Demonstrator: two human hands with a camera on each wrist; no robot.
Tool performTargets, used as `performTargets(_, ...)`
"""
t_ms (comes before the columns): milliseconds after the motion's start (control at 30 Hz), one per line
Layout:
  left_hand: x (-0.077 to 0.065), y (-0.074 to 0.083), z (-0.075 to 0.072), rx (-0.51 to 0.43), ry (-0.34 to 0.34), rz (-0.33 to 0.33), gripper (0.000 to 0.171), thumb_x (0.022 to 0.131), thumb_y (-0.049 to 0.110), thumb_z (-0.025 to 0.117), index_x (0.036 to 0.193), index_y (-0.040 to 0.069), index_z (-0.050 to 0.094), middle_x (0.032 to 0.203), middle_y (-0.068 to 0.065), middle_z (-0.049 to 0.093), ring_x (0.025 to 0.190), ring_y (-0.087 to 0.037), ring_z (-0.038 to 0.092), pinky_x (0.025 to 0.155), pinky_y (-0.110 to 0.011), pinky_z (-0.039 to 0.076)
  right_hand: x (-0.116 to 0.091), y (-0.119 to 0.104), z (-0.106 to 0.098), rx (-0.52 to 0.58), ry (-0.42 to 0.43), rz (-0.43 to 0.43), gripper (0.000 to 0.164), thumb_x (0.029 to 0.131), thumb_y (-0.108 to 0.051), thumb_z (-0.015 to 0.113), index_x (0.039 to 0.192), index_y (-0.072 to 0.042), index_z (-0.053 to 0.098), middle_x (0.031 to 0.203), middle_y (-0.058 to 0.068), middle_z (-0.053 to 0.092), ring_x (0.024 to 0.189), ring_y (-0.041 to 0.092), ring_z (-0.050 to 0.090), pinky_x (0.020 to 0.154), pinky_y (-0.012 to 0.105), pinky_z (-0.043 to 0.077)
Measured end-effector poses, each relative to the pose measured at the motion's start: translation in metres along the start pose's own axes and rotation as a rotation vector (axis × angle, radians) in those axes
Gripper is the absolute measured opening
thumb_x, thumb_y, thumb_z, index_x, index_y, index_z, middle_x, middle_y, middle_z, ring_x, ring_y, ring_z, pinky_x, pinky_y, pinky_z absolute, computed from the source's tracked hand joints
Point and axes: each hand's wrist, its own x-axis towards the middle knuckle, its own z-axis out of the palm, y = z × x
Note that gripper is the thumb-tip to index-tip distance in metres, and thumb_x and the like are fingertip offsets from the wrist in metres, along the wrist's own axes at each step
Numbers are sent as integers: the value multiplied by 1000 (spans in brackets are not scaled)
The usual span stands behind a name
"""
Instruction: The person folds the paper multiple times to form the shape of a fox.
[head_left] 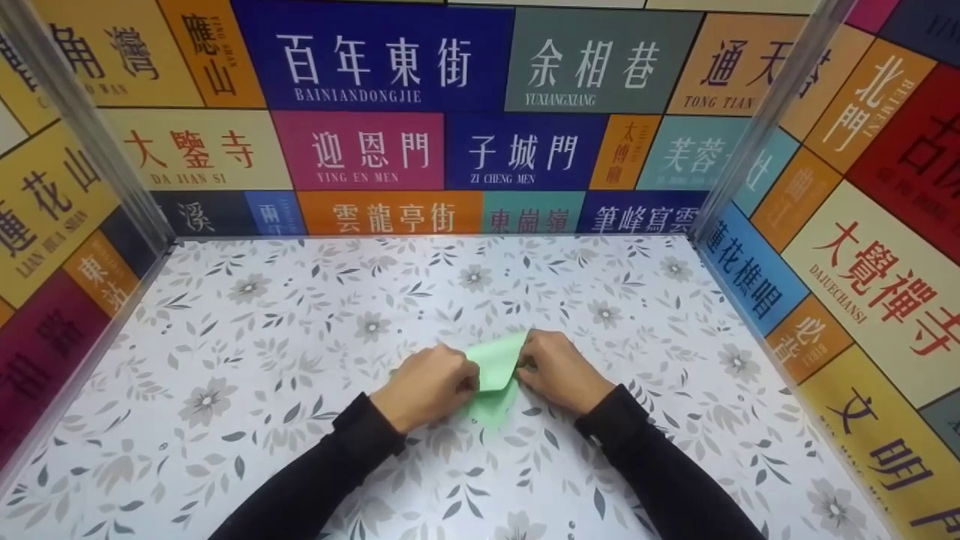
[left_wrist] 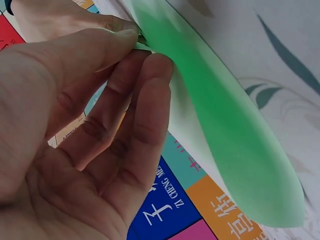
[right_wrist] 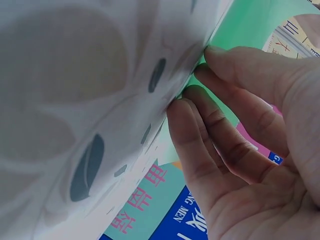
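Observation:
A light green sheet of paper point(head_left: 499, 360) sits mid-table between both hands, its upper part bent over toward the person above a lower flap. My left hand point(head_left: 435, 382) pinches the sheet's left side between thumb and fingertips. In the left wrist view the paper point(left_wrist: 240, 165) bows out into a rounded curve beyond those fingers. On the opposite side, my right hand point(head_left: 559, 371) pinches the sheet's right edge. The right wrist view has its fingertips point(right_wrist: 182, 107) low, right at the tabletop, with the green paper point(right_wrist: 250, 25) rising behind them.
The table point(head_left: 300, 315) has a white covering printed with grey flowers and leaves. Colourful panels with Chinese lettering form a back wall point(head_left: 367, 150) and both side walls. Clear strips point(head_left: 765, 120) run along the corners. Both forearms point(head_left: 315, 465) wear black sleeves.

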Motion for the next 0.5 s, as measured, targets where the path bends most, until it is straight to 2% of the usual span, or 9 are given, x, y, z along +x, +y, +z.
performTargets(267,-2,4,6,20,21,-6,10,88,3,88,89,13,89,85,-4,87,74,-25,81,67,-39,69,-1,-3,-1,-12,5,40,11,87,3,86,83,-8,86,85,4,73,78,19,67,75,41,63)
performTargets(500,-2,6,9,53,42,-9,14,85,2,88,84,15,88,80,-2,84,68,-25,77,62,-40,65,-2,-3,-2,-4,-6,39,11,87,3,85,85,-7,87,87,5,74,79,20,69,76,41,64)
